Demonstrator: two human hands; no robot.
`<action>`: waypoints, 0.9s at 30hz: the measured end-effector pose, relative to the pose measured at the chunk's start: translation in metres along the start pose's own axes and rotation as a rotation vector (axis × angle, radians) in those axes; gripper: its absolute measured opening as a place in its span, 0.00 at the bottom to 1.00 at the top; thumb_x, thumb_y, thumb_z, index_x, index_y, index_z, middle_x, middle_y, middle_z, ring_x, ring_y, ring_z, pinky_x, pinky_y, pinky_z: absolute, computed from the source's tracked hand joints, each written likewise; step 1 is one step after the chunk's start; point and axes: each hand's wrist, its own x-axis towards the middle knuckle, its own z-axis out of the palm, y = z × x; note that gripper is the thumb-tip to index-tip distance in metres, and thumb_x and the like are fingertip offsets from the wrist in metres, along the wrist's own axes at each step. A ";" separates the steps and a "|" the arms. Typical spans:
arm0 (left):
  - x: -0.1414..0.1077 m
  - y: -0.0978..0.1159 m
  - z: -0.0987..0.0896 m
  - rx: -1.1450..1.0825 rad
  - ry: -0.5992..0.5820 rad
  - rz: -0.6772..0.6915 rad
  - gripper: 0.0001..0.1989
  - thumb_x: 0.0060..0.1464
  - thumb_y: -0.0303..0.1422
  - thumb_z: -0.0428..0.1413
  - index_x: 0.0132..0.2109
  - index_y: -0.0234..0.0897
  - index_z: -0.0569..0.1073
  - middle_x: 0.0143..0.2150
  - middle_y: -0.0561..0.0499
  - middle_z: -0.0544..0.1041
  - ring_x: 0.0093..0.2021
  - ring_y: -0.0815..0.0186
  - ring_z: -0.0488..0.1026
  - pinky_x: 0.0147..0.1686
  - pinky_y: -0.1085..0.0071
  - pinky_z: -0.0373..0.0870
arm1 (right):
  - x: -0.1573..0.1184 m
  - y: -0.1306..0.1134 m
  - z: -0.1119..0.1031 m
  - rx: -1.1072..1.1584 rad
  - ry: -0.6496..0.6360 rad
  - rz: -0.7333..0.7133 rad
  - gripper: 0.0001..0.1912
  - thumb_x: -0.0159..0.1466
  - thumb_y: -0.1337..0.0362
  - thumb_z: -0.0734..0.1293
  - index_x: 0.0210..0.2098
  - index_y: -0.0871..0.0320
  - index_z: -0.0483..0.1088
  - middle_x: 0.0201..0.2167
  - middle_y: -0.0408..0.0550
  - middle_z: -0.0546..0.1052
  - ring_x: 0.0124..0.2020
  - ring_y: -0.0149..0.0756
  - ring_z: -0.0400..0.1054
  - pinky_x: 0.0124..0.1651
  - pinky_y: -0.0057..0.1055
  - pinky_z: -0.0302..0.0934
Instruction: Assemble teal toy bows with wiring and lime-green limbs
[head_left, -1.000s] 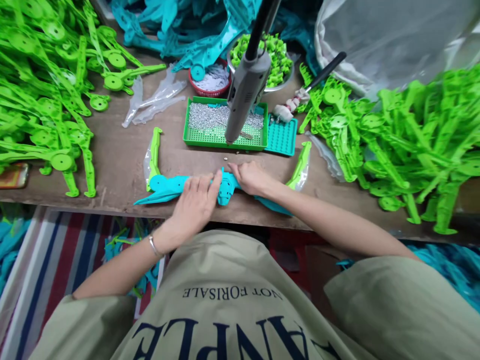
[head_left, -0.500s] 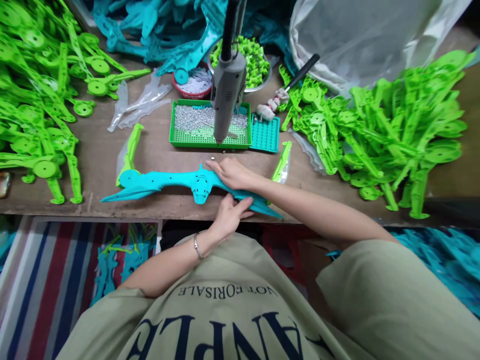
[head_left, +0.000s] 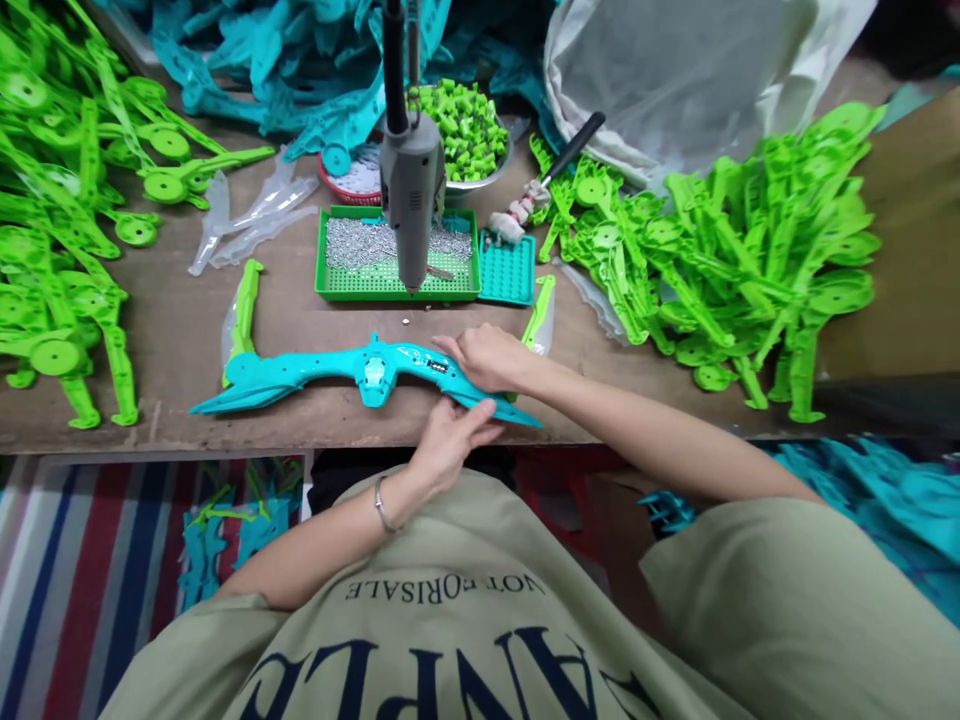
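Observation:
A turquoise bow-shaped plastic part (head_left: 322, 368) lies across the front of the bench, a bright green arm (head_left: 244, 315) with a translucent piece at its left end and a similar green arm (head_left: 538, 312) at its right. My right hand (head_left: 491, 357) is closed over the part's right limb, fingers curled under and partly hidden. Just left of those fingertips a dark slot (head_left: 437, 367) with small shiny bits shows. From the front edge my left hand (head_left: 454, 437) grips the same limb, thumb along its tip. A grey electric screwdriver (head_left: 411, 200) hangs above the bench, touched by neither hand.
Behind the part sits a green tray (head_left: 397, 296) of small screws, beside a turquoise tray (head_left: 507, 272). Farther back are a red basket (head_left: 349, 195) and a bowl (head_left: 495, 172) of green pieces. Green parts pile up left (head_left: 60, 200) and right (head_left: 720, 260), near a white bag (head_left: 559, 60).
My right hand has slid right along the limb, uncovering the dark slot. My left hand keeps its hold on the limb. The whole view has shifted slightly.

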 end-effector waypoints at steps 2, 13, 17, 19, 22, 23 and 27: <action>-0.001 -0.009 0.007 -0.026 -0.086 -0.133 0.27 0.40 0.41 0.77 0.43 0.34 0.77 0.42 0.47 0.83 0.45 0.58 0.83 0.55 0.54 0.77 | 0.001 -0.003 -0.001 0.001 0.015 -0.007 0.42 0.75 0.42 0.43 0.49 0.64 0.79 0.49 0.70 0.81 0.53 0.58 0.78 0.50 0.44 0.68; 0.000 -0.025 0.013 -0.011 -0.071 -0.134 0.28 0.35 0.47 0.78 0.36 0.31 0.79 0.34 0.48 0.82 0.37 0.59 0.83 0.46 0.62 0.77 | 0.000 -0.005 0.007 -0.044 0.014 -0.016 0.41 0.75 0.43 0.41 0.55 0.63 0.75 0.49 0.68 0.82 0.52 0.55 0.78 0.50 0.42 0.68; -0.003 -0.021 0.008 0.025 -0.035 -0.144 0.30 0.35 0.51 0.76 0.37 0.31 0.80 0.35 0.45 0.83 0.37 0.58 0.83 0.46 0.61 0.78 | -0.003 -0.009 0.004 -0.053 0.012 -0.024 0.39 0.76 0.47 0.43 0.55 0.65 0.75 0.50 0.69 0.81 0.54 0.55 0.77 0.53 0.44 0.68; -0.004 -0.023 0.009 0.046 -0.006 -0.087 0.29 0.36 0.52 0.76 0.34 0.31 0.80 0.32 0.46 0.83 0.35 0.57 0.83 0.46 0.60 0.78 | -0.005 -0.011 0.003 -0.074 0.030 -0.031 0.38 0.77 0.48 0.43 0.56 0.66 0.74 0.50 0.71 0.80 0.55 0.57 0.76 0.53 0.45 0.68; -0.004 -0.025 0.010 0.069 0.008 -0.024 0.28 0.37 0.53 0.75 0.32 0.31 0.80 0.29 0.47 0.82 0.34 0.57 0.83 0.47 0.60 0.78 | -0.008 -0.013 0.003 -0.081 0.076 -0.047 0.40 0.76 0.48 0.40 0.56 0.66 0.74 0.50 0.72 0.80 0.54 0.60 0.76 0.52 0.48 0.68; -0.004 -0.024 0.009 0.069 0.000 -0.033 0.28 0.37 0.52 0.75 0.32 0.31 0.80 0.30 0.46 0.82 0.34 0.57 0.83 0.47 0.60 0.78 | -0.008 -0.013 0.004 -0.076 0.087 -0.045 0.40 0.76 0.47 0.40 0.55 0.66 0.74 0.50 0.71 0.80 0.54 0.60 0.76 0.52 0.48 0.68; -0.006 -0.013 0.000 0.073 -0.063 -0.167 0.29 0.38 0.51 0.76 0.38 0.32 0.80 0.37 0.44 0.84 0.38 0.58 0.83 0.48 0.61 0.77 | -0.010 -0.012 0.006 -0.071 0.079 -0.008 0.37 0.77 0.48 0.43 0.54 0.65 0.75 0.48 0.69 0.81 0.54 0.57 0.77 0.52 0.44 0.68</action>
